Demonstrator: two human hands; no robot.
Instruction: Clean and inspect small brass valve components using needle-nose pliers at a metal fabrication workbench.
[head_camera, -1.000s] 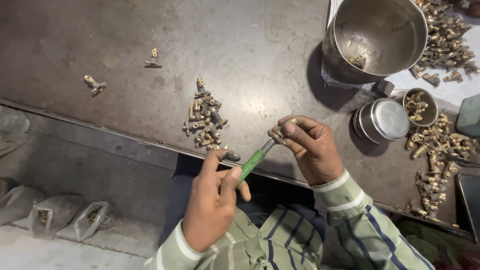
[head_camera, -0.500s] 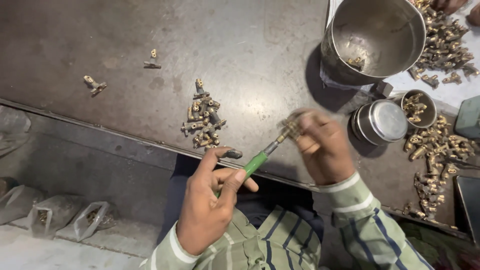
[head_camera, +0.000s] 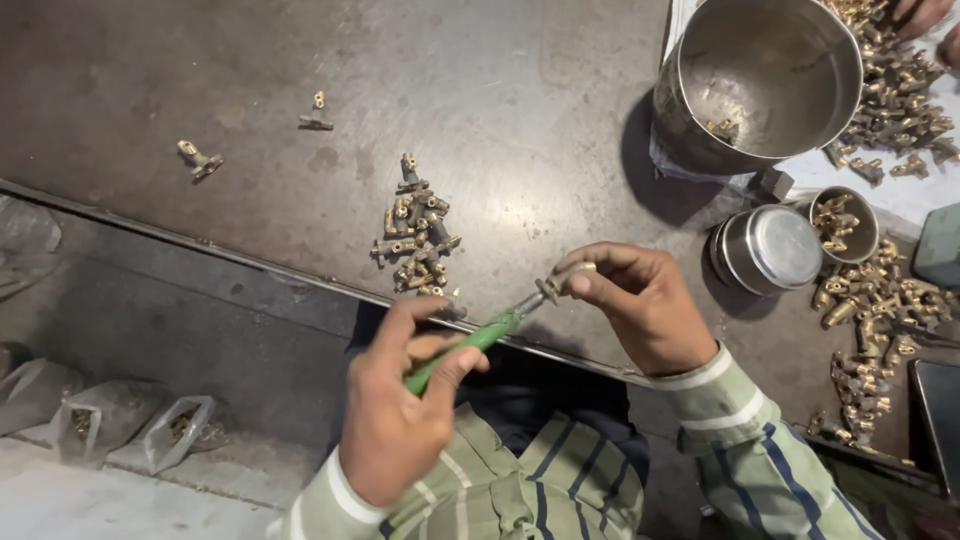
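My left hand (head_camera: 400, 410) grips a green-handled screwdriver (head_camera: 470, 345) near the table's front edge. Its metal tip meets a small brass fitting (head_camera: 562, 280) pinched in the fingers of my right hand (head_camera: 640, 305). Just left of the tool, a small pile of brass fittings (head_camera: 415, 235) lies on the dark metal table (head_camera: 250, 70). Both sleeves are striped green.
A large steel bowl (head_camera: 765, 75) with a few fittings stands at the back right. Below it sit an upturned steel cup (head_camera: 770, 250) and a small cup of fittings (head_camera: 840, 220). Loose brass fittings (head_camera: 880, 310) spread along the right. Plastic bags (head_camera: 130, 425) lie on the floor at left.
My right hand shifted slightly right and turned the fitting on the screwdriver tip. My left hand stayed on the green handle, tilting it a little.
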